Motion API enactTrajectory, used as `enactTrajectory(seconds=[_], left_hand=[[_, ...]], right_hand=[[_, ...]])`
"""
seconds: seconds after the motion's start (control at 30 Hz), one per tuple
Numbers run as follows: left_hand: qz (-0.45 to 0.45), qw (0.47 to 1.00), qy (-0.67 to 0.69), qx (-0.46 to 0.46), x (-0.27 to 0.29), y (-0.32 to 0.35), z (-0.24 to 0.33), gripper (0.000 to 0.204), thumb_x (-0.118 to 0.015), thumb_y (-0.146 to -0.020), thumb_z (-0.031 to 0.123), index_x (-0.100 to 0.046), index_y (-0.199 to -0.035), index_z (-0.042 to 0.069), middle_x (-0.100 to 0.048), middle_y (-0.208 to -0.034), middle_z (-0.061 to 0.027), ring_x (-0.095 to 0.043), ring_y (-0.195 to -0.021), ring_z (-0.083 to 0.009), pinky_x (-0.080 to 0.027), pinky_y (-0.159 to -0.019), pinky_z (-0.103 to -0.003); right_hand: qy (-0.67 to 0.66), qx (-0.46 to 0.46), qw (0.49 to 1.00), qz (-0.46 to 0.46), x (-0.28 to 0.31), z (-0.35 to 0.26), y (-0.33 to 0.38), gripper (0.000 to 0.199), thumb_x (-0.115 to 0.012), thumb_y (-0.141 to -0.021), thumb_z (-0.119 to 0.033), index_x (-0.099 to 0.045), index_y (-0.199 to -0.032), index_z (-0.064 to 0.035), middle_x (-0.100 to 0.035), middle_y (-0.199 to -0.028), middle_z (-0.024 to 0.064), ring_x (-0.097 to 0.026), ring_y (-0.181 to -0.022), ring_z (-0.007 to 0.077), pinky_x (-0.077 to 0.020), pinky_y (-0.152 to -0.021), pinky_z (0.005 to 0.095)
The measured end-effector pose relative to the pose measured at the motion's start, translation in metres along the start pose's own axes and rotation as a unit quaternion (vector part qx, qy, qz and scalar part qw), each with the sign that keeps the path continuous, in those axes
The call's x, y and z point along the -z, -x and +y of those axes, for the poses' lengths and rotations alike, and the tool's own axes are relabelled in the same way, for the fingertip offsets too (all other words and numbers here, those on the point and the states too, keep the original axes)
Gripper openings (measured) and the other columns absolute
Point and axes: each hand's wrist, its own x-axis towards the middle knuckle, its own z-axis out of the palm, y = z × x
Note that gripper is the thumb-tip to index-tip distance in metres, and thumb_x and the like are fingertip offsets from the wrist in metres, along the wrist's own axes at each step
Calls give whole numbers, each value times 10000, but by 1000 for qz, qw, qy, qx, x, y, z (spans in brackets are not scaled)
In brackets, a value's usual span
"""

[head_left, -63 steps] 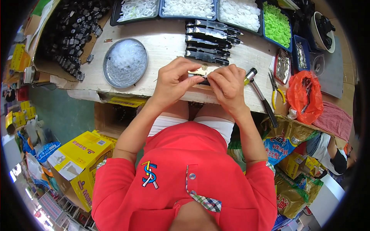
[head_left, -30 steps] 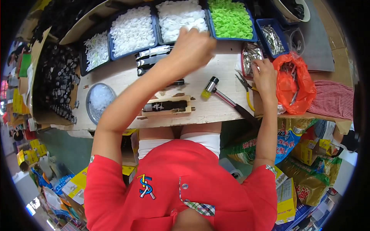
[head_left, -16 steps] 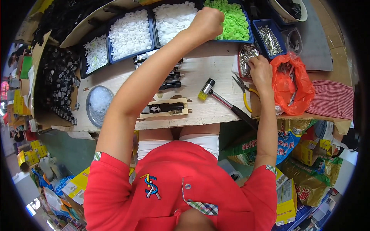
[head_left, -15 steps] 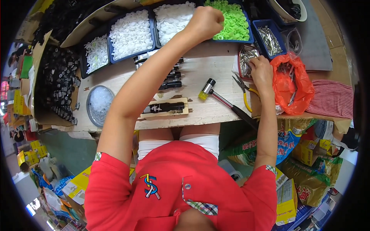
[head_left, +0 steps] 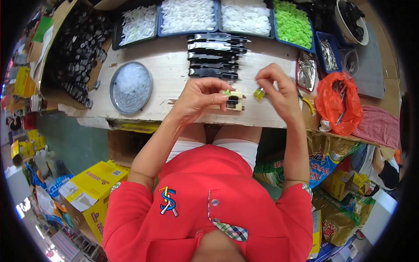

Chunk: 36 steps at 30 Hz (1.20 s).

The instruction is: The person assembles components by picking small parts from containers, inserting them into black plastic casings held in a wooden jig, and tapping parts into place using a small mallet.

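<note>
The left hand (head_left: 198, 98) pinches a small green piece (head_left: 226, 93) between thumb and fingertips, over a partly hidden wooden fixture (head_left: 239, 107) bearing a black part (head_left: 232, 103). The right hand (head_left: 280, 91) is loosely curled beside a yellow hammer head (head_left: 259, 94); its grip cannot be determined. Beyond lie black assemblies (head_left: 214, 72) in a row, then green pieces (head_left: 293, 27).
</note>
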Motion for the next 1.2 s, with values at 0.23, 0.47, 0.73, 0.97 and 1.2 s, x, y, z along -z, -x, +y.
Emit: enactTrajectory(seconds=[0.23, 0.47, 0.73, 0.97, 1.2], left_hand=[[7, 999, -27, -27, 19, 28, 0, 156, -615, -825, 50, -634, -958, -28, -602, -748, -65, -607, -612, -131, -520, -570, -251], [-20, 1000, -14, -10, 27, 35, -2, 162, -603, -843, 75, -635, -970, -19, -596, -730, -56, -606, -597, -125, -521, -553, -253], [-38, 998, 17, 41, 29, 36, -2, 137, -613, -839, 93, -631, -924, -14, -612, -714, -72, -610, -571, -138, -514, -522, -252], [-75, 992, 56, 79, 33, 34, -8, 128, -625, -830, 105, -629, -891, -8, -617, -710, -86, -612, -565, -145, -518, -522, -252], [-91, 992, 23, 83, 28, 32, -2, 129, -633, -822, 113, -622, -861, -9, -619, -713, -92, -617, -563, -147, -512, -518, -245]], right_hand=[[-40, 68, 993, -89, -45, -26, -10, 131, -601, -737, 82, -620, -840, 3, -587, -791, 71, -572, -739, 171, -449, -623, 262], [59, 104, 985, -125, -53, -34, -19, 159, -624, -700, 76, -634, -822, -26, -589, -729, 67, -577, -688, 200, -452, -601, 280], [140, 261, 936, -192, -50, -37, -25, 233, -628, -610, 56, -634, -813, -59, -526, -661, 72, -530, -626, 246, -426, -545, 327], [50, 199, 953, -224, -47, -34, -23, 184, -646, -655, 58, -634, -804, -48, -552, -685, 69, -552, -641, 225, -431, -551, 305], [-49, 109, 961, -249, -45, -28, -23, 152, -672, -645, 58, -629, -766, -24, -579, -696, 56, -565, -653, 195, -440, -569, 286]])
